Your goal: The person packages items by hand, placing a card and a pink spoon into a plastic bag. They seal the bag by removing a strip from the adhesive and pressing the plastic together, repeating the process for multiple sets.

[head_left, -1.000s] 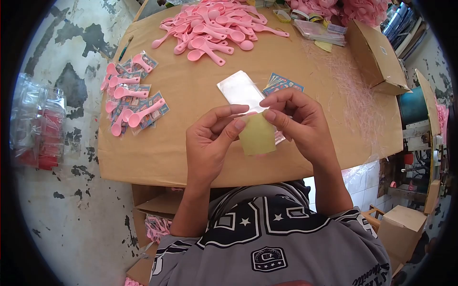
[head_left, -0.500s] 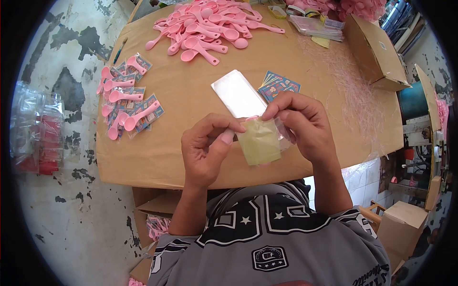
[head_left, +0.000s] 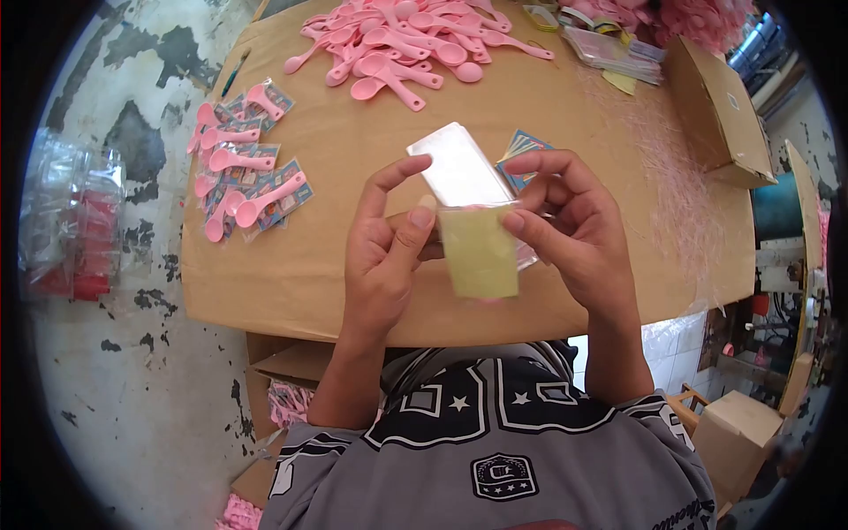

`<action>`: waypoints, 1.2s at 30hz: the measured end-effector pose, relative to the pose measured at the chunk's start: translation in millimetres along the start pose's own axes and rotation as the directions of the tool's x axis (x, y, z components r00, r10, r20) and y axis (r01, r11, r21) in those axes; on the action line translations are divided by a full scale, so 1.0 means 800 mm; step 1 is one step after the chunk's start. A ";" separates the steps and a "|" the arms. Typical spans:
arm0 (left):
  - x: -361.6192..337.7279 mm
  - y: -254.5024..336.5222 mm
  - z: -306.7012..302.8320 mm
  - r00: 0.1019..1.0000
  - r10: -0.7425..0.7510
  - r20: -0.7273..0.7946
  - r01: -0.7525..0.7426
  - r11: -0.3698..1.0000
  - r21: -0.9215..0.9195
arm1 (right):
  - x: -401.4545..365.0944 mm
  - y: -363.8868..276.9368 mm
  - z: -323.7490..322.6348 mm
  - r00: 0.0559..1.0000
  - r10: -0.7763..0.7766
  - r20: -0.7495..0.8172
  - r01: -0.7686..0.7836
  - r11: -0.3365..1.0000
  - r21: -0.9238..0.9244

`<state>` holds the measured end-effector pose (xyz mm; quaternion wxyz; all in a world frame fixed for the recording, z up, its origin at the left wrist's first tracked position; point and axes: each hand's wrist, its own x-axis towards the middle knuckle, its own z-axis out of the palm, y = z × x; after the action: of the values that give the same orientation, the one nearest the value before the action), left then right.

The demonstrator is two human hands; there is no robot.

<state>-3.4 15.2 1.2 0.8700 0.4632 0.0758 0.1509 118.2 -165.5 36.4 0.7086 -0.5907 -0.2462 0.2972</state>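
Note:
Between my hands, in front of my chest, is a small clear plastic bag with a yellow-green card (head_left: 481, 256) facing me. A bit of pink shows at its top and bottom edges; what it belongs to is mostly hidden behind the card. My left hand (head_left: 384, 252) pinches the bag's left edge with the thumb, its index finger raised. My right hand (head_left: 579, 238) grips the upper right corner, thumb on the front and other fingers curled behind. Just beyond lie a stack of clear bags (head_left: 459, 163) and some blue printed cards (head_left: 527, 146), partly covered by my right hand.
Pink measuring spoons (head_left: 380, 44) are heaped at the table's far side. Several bagged spoons with cards (head_left: 256, 199) lie at the left, near a pen (head_left: 234, 75). On the right are a cardboard box (head_left: 720, 110) and clear plastic strands (head_left: 667, 177).
My left index finger has lifted off the bag, and the right fingers have shifted behind it with the thumb in front. The bag hangs straighter. The view has shifted slightly.

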 end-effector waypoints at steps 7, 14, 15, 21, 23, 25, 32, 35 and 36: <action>-0.012 0.014 -0.002 0.993 -0.109 0.052 0.091 0.957 0.276 | -0.002 -0.002 0.004 0.998 -0.061 -0.024 0.059 0.995 -0.077; -0.027 0.067 -0.051 0.868 0.485 0.106 -0.346 0.437 0.830 | -0.018 -0.021 -0.049 0.933 -0.289 -0.214 0.207 0.918 -0.339; -0.022 0.085 -0.058 0.790 0.590 0.170 -0.405 0.293 0.866 | -0.028 -0.033 -0.067 0.929 -0.292 -0.228 0.204 0.918 -0.341; -0.015 0.137 -0.126 0.850 0.525 0.028 -0.020 -0.020 1.000 | -0.016 -0.018 -0.148 0.853 -0.434 -0.289 -0.133 0.355 -0.925; -0.017 0.129 -0.149 0.867 0.484 0.121 -0.076 -0.112 0.991 | -0.022 -0.001 -0.168 0.787 -0.571 -0.234 -0.298 -0.019 -0.954; -0.023 0.122 -0.133 0.901 0.430 0.062 -0.067 -0.003 0.998 | -0.022 -0.021 -0.128 0.829 -0.405 -0.387 -0.266 0.323 -0.908; -0.024 0.112 -0.163 0.958 0.237 0.163 -0.113 -0.214 0.970 | -0.024 0.002 -0.146 0.949 -0.128 -0.288 -0.224 0.367 -0.903; -0.025 0.112 -0.168 0.953 0.289 0.095 -0.042 -0.184 0.982 | -0.026 -0.009 -0.174 0.833 -0.525 -0.171 -0.230 -0.048 -0.972; -0.026 0.111 -0.170 0.946 0.302 0.115 -0.055 -0.199 0.978 | -0.029 -0.028 -0.171 0.827 -0.519 -0.216 -0.204 0.080 -0.976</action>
<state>-77.3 161.0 -1.2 0.1657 0.9515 0.1671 0.1983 200.9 -279.1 33.8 0.1903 -0.9292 -0.2431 -0.2030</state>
